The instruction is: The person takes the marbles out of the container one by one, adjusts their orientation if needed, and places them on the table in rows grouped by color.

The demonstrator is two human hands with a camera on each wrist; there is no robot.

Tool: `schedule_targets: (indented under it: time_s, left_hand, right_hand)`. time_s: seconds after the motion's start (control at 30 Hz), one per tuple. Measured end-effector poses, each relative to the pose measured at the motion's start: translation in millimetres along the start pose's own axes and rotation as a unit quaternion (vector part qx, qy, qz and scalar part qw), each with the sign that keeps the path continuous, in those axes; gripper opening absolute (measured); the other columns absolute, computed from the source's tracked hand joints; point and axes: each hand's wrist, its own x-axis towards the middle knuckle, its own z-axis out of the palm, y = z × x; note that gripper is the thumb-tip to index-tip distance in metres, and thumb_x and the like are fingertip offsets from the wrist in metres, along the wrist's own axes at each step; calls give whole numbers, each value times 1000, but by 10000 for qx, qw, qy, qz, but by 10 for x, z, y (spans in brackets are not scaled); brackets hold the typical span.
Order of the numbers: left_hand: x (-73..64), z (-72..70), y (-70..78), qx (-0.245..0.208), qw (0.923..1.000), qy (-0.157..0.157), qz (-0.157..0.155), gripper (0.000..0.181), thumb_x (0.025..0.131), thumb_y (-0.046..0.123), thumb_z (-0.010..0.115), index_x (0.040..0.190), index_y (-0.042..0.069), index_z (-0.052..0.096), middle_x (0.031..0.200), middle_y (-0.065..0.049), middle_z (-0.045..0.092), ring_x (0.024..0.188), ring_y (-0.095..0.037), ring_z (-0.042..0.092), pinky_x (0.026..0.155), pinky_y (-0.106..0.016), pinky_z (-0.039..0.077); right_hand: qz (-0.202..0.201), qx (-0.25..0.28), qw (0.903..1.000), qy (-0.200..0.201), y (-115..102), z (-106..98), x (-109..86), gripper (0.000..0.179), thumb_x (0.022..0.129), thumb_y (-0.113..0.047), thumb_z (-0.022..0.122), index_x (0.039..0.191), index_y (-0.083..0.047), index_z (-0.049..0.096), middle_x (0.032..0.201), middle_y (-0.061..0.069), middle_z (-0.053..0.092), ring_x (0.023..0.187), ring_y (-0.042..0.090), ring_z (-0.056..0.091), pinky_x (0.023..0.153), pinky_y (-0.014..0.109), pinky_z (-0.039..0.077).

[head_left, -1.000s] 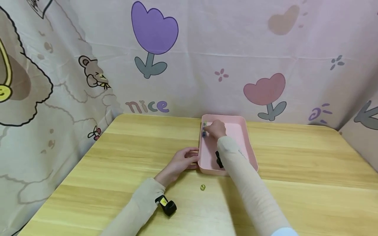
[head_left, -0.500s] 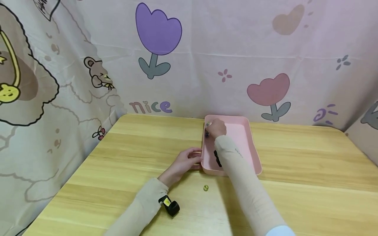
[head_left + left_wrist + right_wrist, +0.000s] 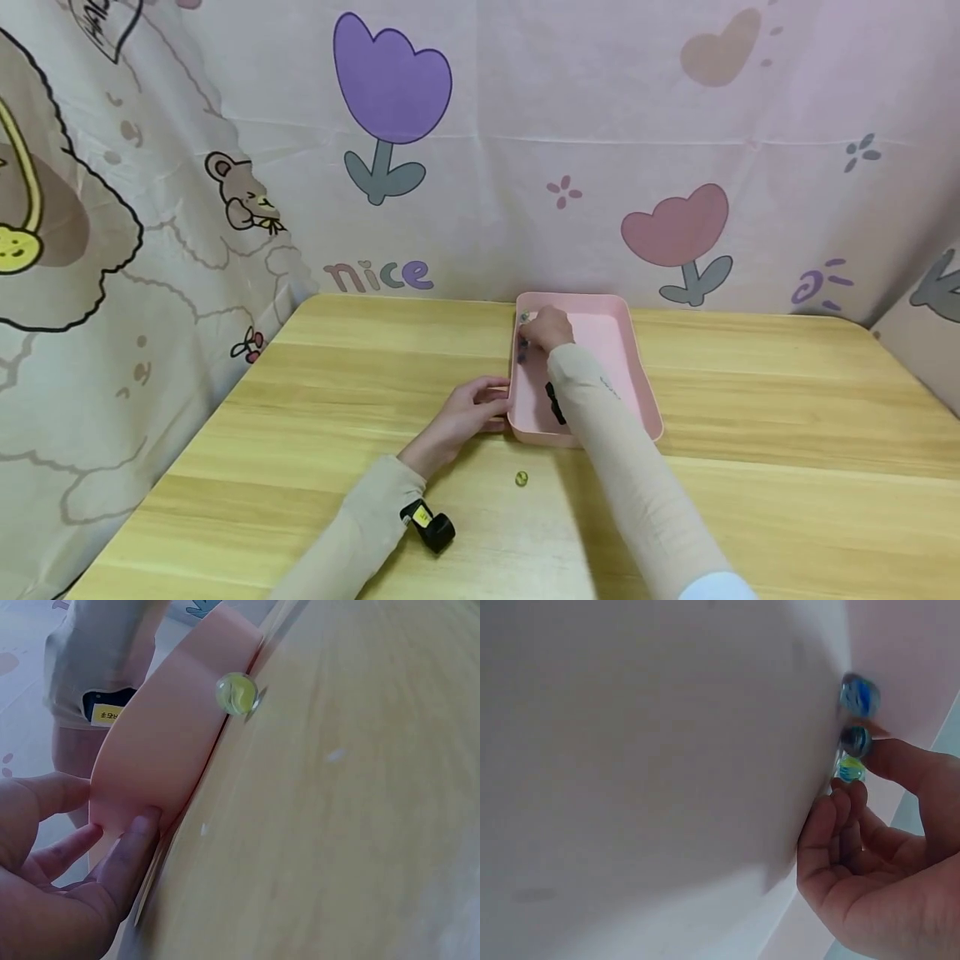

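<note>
My right hand (image 3: 550, 327) is inside the pink tray (image 3: 600, 367), at its left wall, fingers curled and thumb extended. In the right wrist view, its thumb touches a dark marble (image 3: 856, 741), and a green-yellow marble (image 3: 850, 769) sits between thumb and fingertips. A blue marble (image 3: 859, 696) lies in line beyond them along the wall. Outside the tray, my left hand (image 3: 465, 410) rests its loosely bent fingers against the near left side; the left wrist view has its fingertips on the outer wall. A clear yellow marble (image 3: 238, 694) lies on the table in front of the tray.
The tray stands at the back of a wooden table (image 3: 322, 375), close to a printed cloth (image 3: 502, 75) hanging behind it. Black wrist cameras are strapped to the left wrist (image 3: 430, 527) and the right wrist (image 3: 556, 404).
The nearest marbles in the tray have shifted along the left wall toward me, away from the far corner. My left hand stays against the tray; the yellow marble has not moved.
</note>
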Motion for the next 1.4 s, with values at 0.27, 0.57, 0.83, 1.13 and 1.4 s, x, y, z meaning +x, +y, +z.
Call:
schedule_targets:
  time_s: [0.27,0.57,0.83,1.13,1.4]
  left_hand:
    - [-29,15,10,33,9999,63,-75,39,95,0,58,132,-9,49,119,-24,58,94,-21,62,83,-36,58]
    - [-36,-2,-9,90,9999,41,-42,39,94,1,58,132,-9,49,118,-24,58,97,-23,62,84,-36,58]
    - [-22,14,13,50,9999,84,-53,40,94,1,58,132,-9,49,117,-22,58,93,-20,62,84,-36,58]
    - [-3,10,8,75,9997,99,-196,39,95,2,58,132,-7,50,118,-22,58,94,-21,62,84,-34,58]
    - [3,5,6,42,9997,121,-188,40,94,2,60,132,-7,50,118,-22,58,95,-23,62,83,-35,58]
  right_hand:
    - [88,290,9986,-443,63,-13,61,26,85,-17,64,67,-8,47,65,5,46,57,16,44,48,24,36]
    - [51,924,9918,-887,140,-33,138,45,87,-20,66,54,-14,35,47,-4,34,44,11,37,41,21,30]
    - [-277,1971,9752,-974,197,-107,107,36,90,-14,61,59,-12,42,54,-2,42,49,10,39,44,20,32]
    - [-642,2941,9447,-1301,207,-238,85,30,96,-12,56,68,-7,46,60,1,43,54,11,41,55,23,40]
    - [-943,2821,9432,-1478,179,-363,47,19,97,-9,53,82,2,51,71,4,51,61,11,49,69,28,55]
